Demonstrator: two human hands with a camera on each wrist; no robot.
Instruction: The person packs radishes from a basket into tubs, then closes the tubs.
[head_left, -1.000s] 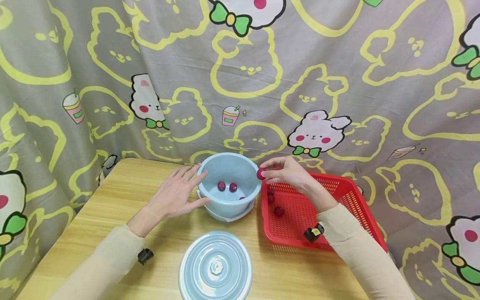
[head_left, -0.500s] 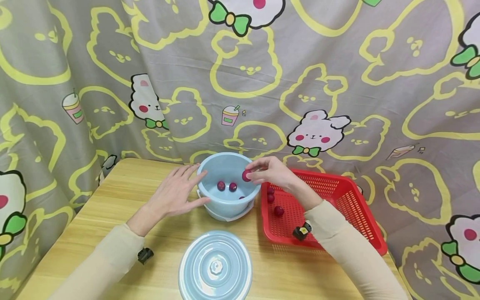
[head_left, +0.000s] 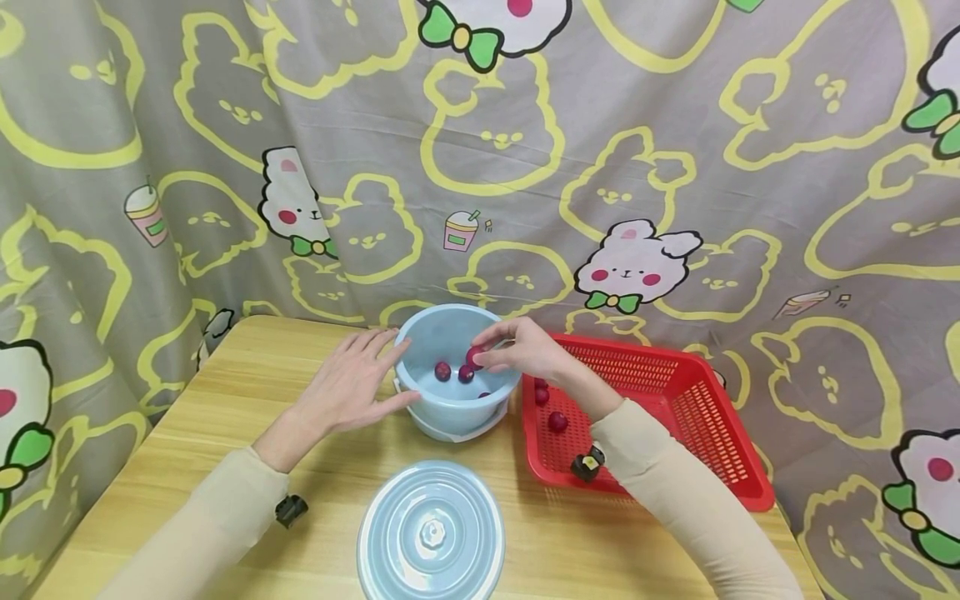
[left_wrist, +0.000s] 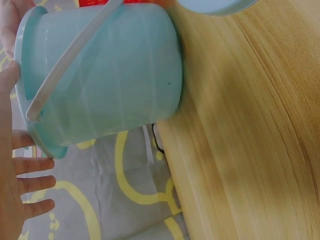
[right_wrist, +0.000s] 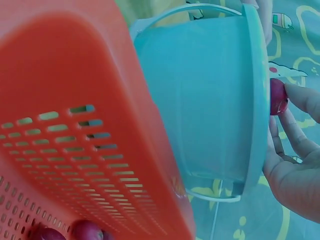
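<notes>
A light blue bucket (head_left: 457, 410) with a handle stands on the table, several dark red round fruits (head_left: 442, 372) at its bottom. My right hand (head_left: 525, 348) pinches another red fruit (right_wrist: 278, 97) between thumb and fingers at the bucket's opening. Against the bucket's left rim rests my left hand (head_left: 348, 383), fingers spread and holding nothing; the left wrist view has its fingers (left_wrist: 37, 184) extended beside the rim. More red fruits (head_left: 557, 422) lie in the red basket (head_left: 581, 482), to the right of the bucket.
A round light blue lid (head_left: 431, 533) lies on the wooden table (head_left: 300, 467) in front of the bucket. Behind the table hangs a grey patterned curtain (head_left: 510, 217). The basket stands close beside the bucket's right side.
My right hand has moved left with the pinched fruit, from between basket and bucket to over the bucket's opening. My left hand has stayed at the rim.
</notes>
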